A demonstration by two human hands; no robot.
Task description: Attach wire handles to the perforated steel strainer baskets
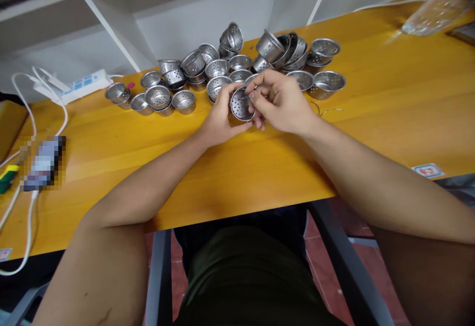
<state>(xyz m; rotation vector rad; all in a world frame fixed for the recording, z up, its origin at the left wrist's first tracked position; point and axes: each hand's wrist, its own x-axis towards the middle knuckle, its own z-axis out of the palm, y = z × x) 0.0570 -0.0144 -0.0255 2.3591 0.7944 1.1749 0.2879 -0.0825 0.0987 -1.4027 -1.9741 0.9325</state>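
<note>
A small perforated metal cup [242, 104] is tilted with its mouth toward me, just above the wooden table. My left hand [219, 118] grips it by the side, thumb below and fingers above. At its right rim, my right hand [276, 99] is closed, thumb and forefinger pinched together; whatever may be between those fingertips is too small to make out. Several more perforated cups stand behind my hands, some stacked, such as one cup [158, 97] on the left and another cup [326, 84] on the right.
On the yellow wooden table [178, 182], a thin bent wire [330, 110] lies right of my hands. At the left are a white power strip [83, 86], white cables and a blurred phone [44, 163]. A clear plastic bag [432, 12] lies at the far right.
</note>
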